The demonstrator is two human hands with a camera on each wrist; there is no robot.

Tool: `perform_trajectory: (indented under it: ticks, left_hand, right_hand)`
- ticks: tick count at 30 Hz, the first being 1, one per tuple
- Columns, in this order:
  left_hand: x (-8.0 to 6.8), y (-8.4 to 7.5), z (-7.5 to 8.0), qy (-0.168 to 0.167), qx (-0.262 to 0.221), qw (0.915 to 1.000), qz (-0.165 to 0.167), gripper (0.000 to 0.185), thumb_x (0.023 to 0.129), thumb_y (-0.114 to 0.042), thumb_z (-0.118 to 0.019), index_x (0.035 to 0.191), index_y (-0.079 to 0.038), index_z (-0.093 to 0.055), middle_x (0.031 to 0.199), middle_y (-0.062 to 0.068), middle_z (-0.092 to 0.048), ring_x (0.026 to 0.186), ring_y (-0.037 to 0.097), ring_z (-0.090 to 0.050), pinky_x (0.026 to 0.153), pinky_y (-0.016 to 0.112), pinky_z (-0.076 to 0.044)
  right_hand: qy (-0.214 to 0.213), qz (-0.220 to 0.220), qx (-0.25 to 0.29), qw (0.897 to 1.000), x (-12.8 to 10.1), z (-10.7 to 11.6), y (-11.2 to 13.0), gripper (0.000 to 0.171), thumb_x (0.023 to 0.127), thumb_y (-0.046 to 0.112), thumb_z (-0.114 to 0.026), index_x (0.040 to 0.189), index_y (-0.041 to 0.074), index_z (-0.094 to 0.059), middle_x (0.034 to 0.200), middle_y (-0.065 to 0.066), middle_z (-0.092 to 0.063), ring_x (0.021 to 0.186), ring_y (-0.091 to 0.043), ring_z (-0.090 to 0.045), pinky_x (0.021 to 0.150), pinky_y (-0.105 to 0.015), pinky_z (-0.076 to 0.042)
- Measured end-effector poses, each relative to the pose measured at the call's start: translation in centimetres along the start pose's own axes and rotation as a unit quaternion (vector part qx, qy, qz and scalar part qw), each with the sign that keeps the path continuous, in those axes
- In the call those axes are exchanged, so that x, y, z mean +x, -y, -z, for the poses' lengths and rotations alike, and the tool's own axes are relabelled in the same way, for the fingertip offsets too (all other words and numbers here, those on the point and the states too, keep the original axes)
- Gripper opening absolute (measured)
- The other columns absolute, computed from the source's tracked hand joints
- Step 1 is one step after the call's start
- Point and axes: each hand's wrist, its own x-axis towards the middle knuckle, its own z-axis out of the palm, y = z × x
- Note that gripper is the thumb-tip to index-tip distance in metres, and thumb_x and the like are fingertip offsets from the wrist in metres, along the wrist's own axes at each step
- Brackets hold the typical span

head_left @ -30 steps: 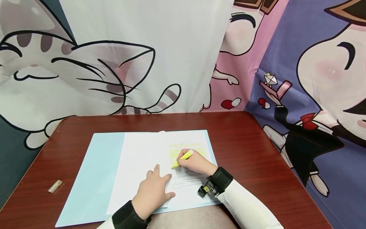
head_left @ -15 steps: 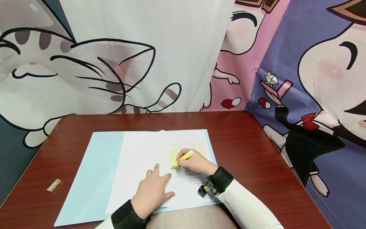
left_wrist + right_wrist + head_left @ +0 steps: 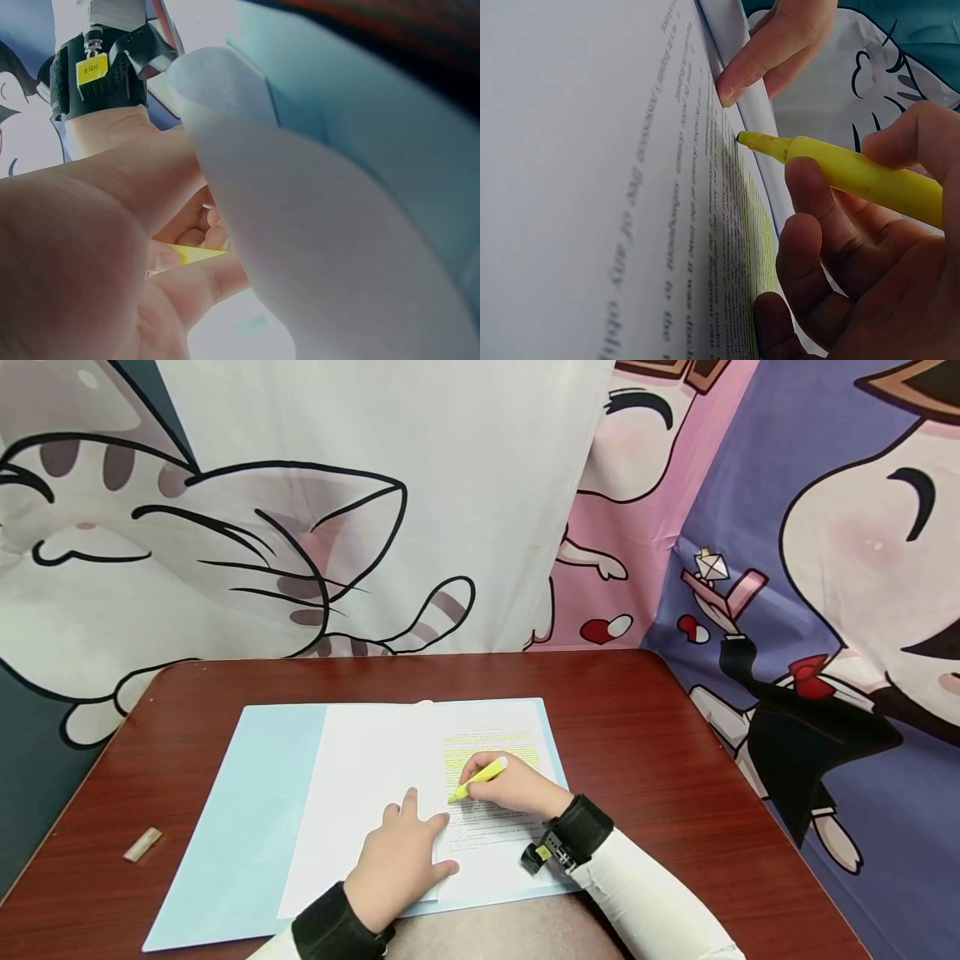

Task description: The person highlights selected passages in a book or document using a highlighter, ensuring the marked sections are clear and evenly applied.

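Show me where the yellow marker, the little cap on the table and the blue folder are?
yellow marker (image 3: 480, 776): head view, middle of its barrel.
cap (image 3: 142, 845): head view, middle of the cap.
blue folder (image 3: 247, 810): head view, bare left flap.

Left hand (image 3: 82, 255) beside curled page (image 3: 300, 225)

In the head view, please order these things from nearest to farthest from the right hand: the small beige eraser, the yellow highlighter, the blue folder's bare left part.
1. Yellow highlighter: held in the right hand itself, over the printed page.
2. Blue folder's bare left part: left of the white pages.
3. Small beige eraser: far left on the table.
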Motion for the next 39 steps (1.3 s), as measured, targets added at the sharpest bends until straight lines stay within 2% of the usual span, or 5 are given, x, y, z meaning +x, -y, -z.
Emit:
perform_trajectory:
  ticks: [5, 10, 14, 26, 39]
  left_hand:
    - [-0.1, 0.0, 0.0, -0.005, 0.002, 1.0, -0.001, 0.064, 0.072, -0.057, -0.081, 0.121, -0.018, -0.072, 0.138, 0.033, -0.047, 0.106, 0.044, -0.055, 0.056, 0.049, -0.052]
    - [-0.1, 0.0, -0.1, -0.005, 0.0, 1.0, 0.0, 0.064, 0.072, -0.057, -0.082, 0.121, -0.018, -0.072, 0.138, 0.032, -0.047, 0.106, 0.044, -0.055, 0.056, 0.049, -0.052]
    - [-0.1, 0.0, 0.0, -0.002, -0.003, 1.0, 0.0, 0.064, 0.072, -0.057, -0.082, 0.122, -0.017, -0.071, 0.138, 0.033, -0.046, 0.107, 0.045, -0.054, 0.057, 0.05, -0.052]
    - [0.1, 0.4, 0.4, 0.005, -0.007, 0.9998, -0.016, 0.064, 0.073, -0.056, -0.082, 0.122, -0.017, -0.071, 0.138, 0.033, -0.047, 0.105, 0.044, -0.055, 0.059, 0.048, -0.051]
    - [0.1, 0.5, 0.5, 0.016, -0.007, 0.9998, -0.01, 0.064, 0.074, -0.057, -0.081, 0.125, -0.019, -0.071, 0.14, 0.032, -0.046, 0.107, 0.044, -0.055, 0.06, 0.048, -0.052]
  right_hand:
    - [0.003, 0.013, -0.002, 1.0, 0.0, -0.1, -0.1, 0.009, 0.087, 0.015, -0.068, 0.089, 0.024, -0.069, 0.079, 0.004, -0.064, 0.062, -0.01, -0.048, 0.058, -0.025, -0.039]
    - [0.006, 0.028, -0.011, 1.0, -0.1, -0.3, -0.1, 0.005, 0.086, 0.014, -0.067, 0.089, 0.018, -0.07, 0.083, 0.005, -0.063, 0.064, -0.011, -0.048, 0.058, -0.024, -0.039]
    - [0.004, 0.031, -0.018, 0.999, -0.3, -0.5, 0.1, 0.007, 0.086, 0.012, -0.067, 0.087, 0.018, -0.07, 0.081, 0.005, -0.063, 0.063, -0.011, -0.048, 0.057, -0.024, -0.038]
    - [-0.014, 0.026, -0.037, 0.999, -0.7, -0.6, 0.8, 0.009, 0.087, 0.01, -0.068, 0.085, 0.019, -0.07, 0.08, 0.007, -0.063, 0.064, -0.011, -0.049, 0.058, -0.023, -0.039]
    - [-0.02, 0.015, -0.033, 0.999, -1.0, -0.5, 0.8, 0.012, 0.085, 0.01, -0.067, 0.082, 0.022, -0.069, 0.079, 0.007, -0.063, 0.064, -0.011, -0.05, 0.058, -0.025, -0.039]
